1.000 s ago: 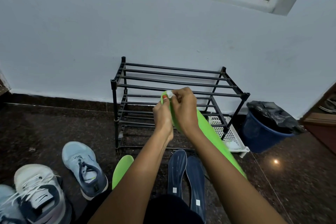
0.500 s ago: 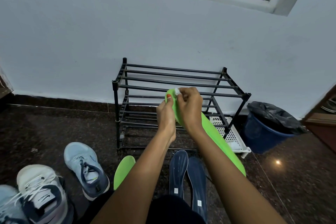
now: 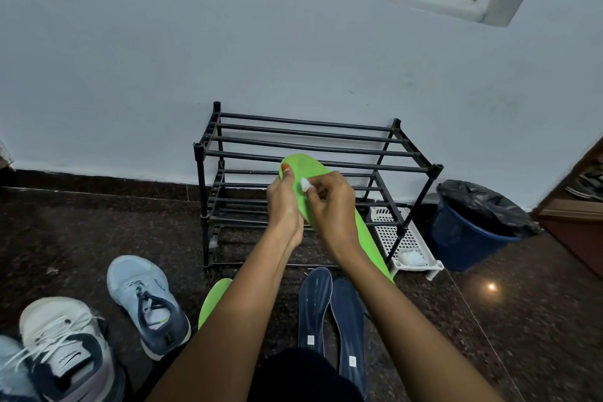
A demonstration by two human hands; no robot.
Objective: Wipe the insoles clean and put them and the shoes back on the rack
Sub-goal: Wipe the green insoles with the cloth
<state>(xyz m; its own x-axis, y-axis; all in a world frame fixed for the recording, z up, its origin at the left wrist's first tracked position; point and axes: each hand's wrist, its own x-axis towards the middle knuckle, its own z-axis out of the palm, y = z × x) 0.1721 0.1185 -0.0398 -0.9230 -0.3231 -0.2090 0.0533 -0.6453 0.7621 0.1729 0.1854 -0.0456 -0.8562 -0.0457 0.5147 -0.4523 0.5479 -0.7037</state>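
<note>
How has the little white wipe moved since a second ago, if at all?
Yes: the white wipe slid down from the green insole's tip, from level with the rack's top front bar to below it.

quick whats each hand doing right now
Left hand: grips the green insole near its upper end, thumb on its face.
Right hand: pinches a small white wad against the insole.

We find the left hand (image 3: 283, 206) gripping the upper end of a bright green foam insole (image 3: 310, 166), held before the black metal-bar shoe rack (image 3: 326, 140). The right hand (image 3: 331, 207) pinches a small white wad (image 3: 305, 185), possibly tissue, against it. A second green insole (image 3: 212, 300) and two navy ribbed insoles (image 3: 315, 303) lie on the dark stone floor (image 3: 98, 222).
</note>
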